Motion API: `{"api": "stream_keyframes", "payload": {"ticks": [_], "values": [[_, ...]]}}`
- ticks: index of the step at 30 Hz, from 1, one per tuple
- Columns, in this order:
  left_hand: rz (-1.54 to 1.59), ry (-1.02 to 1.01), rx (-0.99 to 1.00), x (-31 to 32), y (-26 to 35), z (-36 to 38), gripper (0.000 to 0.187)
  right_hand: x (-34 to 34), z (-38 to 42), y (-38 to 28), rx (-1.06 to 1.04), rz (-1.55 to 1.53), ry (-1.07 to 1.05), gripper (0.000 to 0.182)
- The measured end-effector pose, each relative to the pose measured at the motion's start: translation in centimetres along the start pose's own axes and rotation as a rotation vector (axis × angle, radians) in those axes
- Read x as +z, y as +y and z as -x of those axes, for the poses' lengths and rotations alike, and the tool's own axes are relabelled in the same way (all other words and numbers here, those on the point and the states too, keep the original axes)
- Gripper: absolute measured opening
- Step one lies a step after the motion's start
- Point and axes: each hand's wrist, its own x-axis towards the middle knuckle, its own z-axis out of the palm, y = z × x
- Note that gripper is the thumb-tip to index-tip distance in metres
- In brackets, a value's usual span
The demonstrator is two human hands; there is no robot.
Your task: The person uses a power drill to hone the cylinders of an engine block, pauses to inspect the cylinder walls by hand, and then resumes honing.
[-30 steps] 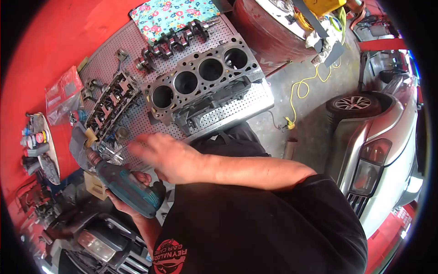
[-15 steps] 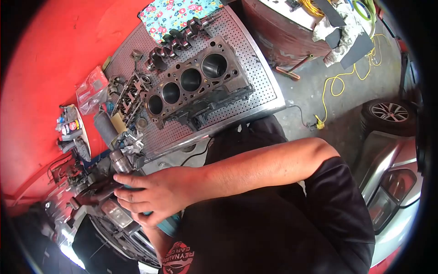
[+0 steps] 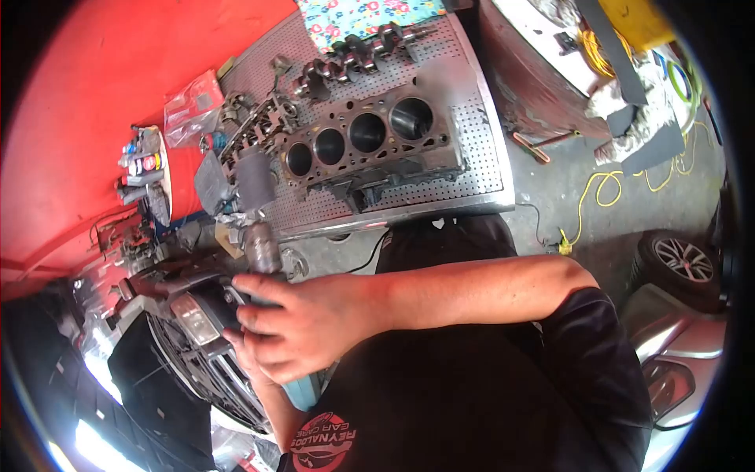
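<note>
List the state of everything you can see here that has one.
Drill: in hand, largely covered; running or not, can't tell
Right hand: curled over the drill
Left hand: mostly hidden, grip unclear
Engine block: on the table, cylinders open
Crankshaft: out of the block
Floral cloth: spread out
Yellow cord: loosely looped

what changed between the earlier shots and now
The right hand, off the drill a second ago, now lies over its body in a grip. The drill and the grey roller in front of it have moved rightward, closer to the engine block. The left hand is now mostly hidden beneath. The engine block and crankshaft stay on the bench.
</note>
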Motion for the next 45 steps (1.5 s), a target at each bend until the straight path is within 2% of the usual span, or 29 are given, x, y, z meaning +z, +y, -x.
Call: {"api": "stream_keyframes", "payload": {"ticks": [2, 6, 8, 9, 10, 11, 13, 16, 20, 25, 28, 31, 33, 43, 45], "values": [[-0.096, -0.013, 0.010, -0.7, 1.0, 0.9, 0.084, 0.4, -0.4, 0.6, 0.136, -0.012, 0.032, 0.026], [-0.398, -0.086, 0.023, -2.6, 3.3, 1.2, 0.082, 1.1, -1.2, 2.9, 0.378, -0.114, -0.076, 0.034], [-0.553, -0.115, -0.004, -3.3, 4.9, -0.1, 0.081, 2.7, -1.2, 3.9, 0.422, -0.109, -0.099, 0.037], [-0.653, -0.126, -0.053, -3.4, 6.2, -1.3, 0.073, 3.6, -1.2, 4.3, 0.451, -0.105, -0.107, 0.038], [-0.582, -0.072, -0.134, -2.9, 6.7, -2.5, 0.054, 4.3, -1.2, 4.8, 0.469, -0.089, -0.099, 0.042], [-0.558, -0.121, -0.139, -3.4, 6.9, -3.8, 0.044, 5.0, -1.2, 5.3, 0.478, -0.072, -0.100, 0.043], [-0.657, -0.196, -0.147, -5.3, 7.2, -6.7, 0.040, 6.2, -1.3, 6.0, 0.517, -0.028, -0.103, 0.045], [-0.736, -0.204, -0.206, -7.7, 8.7, -10.7, 0.038, 8.4, -1.6, 6.6, 0.607, 0.096, -0.067, 0.047], [-0.809, -0.404, -0.266, -9.6, 10.7, -16.9, 0.041, 11.6, -1.4, 8.0, 0.708, 0.250, 0.018, 0.050], [-1.037, -0.549, -0.131, -9.3, 11.6, -21.4, 0.032, 13.2, -0.7, 8.9, 0.766, 0.398, 0.168, 0.065], [-1.135, -0.619, -0.146, -8.5, 11.8, -22.8, 0.024, 12.5, -0.3, 8.7, 0.873, 0.312, 0.102, 0.073], [-1.158, -0.636, -0.212, -7.1, 12.1, -23.6, 0.018, 12.2, 0.4, 8.9, 0.913, 0.263, 0.140, 0.077], [-1.170, -0.595, -0.304, -6.1, 12.4, -23.8, 0.018, 12.1, 0.9, 9.1, 0.917, 0.261, 0.194, 0.068], [-1.268, -0.579, -0.256, -4.5, 13.9, -25.6, 0.021, 12.3, 0.7, 10.2, 0.945, 0.380, 0.332, 0.049], [-1.272, -0.600, -0.257, -3.7, 13.9, -25.9, 0.020, 12.5, 0.8, 10.3, 0.974, 0.370, 0.358, 0.063]]}}
